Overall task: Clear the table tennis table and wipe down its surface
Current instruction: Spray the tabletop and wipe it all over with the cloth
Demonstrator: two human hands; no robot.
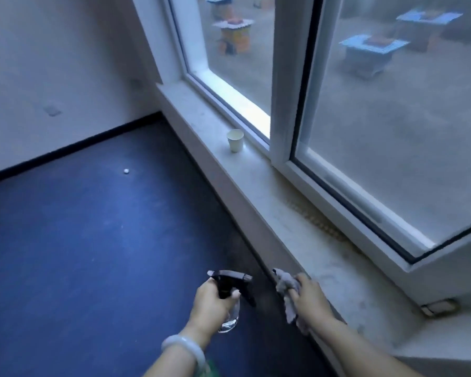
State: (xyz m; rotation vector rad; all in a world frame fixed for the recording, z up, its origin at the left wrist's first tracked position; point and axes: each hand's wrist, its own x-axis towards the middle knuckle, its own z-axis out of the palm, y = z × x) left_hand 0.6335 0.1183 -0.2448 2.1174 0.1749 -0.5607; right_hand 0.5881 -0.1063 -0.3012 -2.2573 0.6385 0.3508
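The left hand [211,300] is closed around the neck of a clear spray bottle [230,317]. The bottle has a black top with a trigger, and its nozzle points to the left. A pale, smooth bracelet [184,349] sits on the left wrist. Just to the right, the right hand [309,297] is closed around a gray cloth [288,291]. The cloth is bunched up, and bits of it hang out above and below the fingers. This hand is right at the front edge of a long white windowsill [297,229]. I cannot tell if the cloth touches the sill.

Under the hands is a dark blue floor [87,240]. It goes all the way back to a white wall [52,77] with a black strip at the bottom. A small white ball [126,171] lies on the floor near that wall, well apart from the hands.

Farther along the sill, a white paper cup [235,140] stands upright, close to the window frame [286,104]. The sill looks dusty, with a brown stain near the glass. Through the window [392,131], the ground outside is gray, and some small blue-topped stands are there. The table tennis table is not in view.
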